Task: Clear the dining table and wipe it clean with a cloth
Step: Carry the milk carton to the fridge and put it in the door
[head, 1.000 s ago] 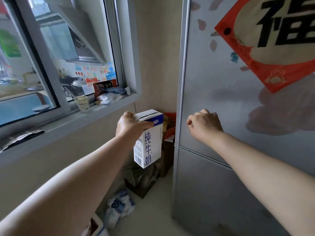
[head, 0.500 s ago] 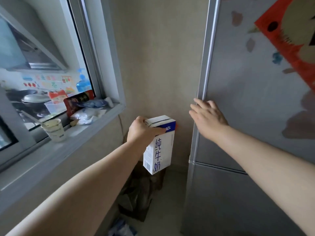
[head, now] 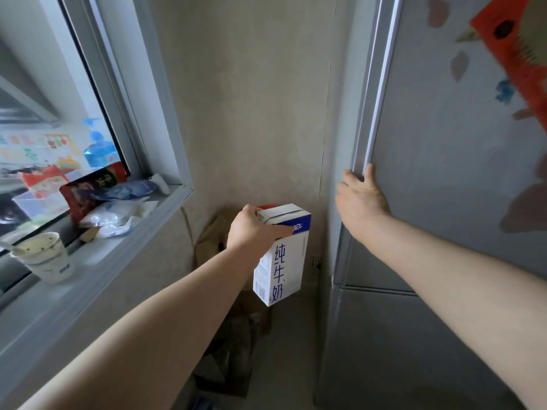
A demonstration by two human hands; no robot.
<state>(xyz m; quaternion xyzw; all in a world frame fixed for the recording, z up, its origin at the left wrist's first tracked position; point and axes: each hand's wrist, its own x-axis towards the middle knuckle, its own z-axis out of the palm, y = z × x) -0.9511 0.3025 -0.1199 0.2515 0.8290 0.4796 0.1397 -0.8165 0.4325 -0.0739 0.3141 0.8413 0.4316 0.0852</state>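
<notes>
My left hand (head: 254,229) grips a white and blue milk carton (head: 281,255) by its top and holds it upright in the air, in the gap between the window wall and the fridge. My right hand (head: 359,199) is at the left edge of the grey upper fridge door (head: 444,161), its fingers hooked round that edge. The door looks closed. The dining table and the cloth are out of view.
A window sill (head: 97,255) on the left carries a paper cup (head: 44,255), plastic bags and snack packets. Brown bags and boxes (head: 233,335) fill the floor corner below the carton. A red paper decoration (head: 521,60) is stuck on the fridge door.
My right hand rose from the door's front to its left edge and hooked its fingers round it. The carton stayed in my left hand as the view swung left and closer.
</notes>
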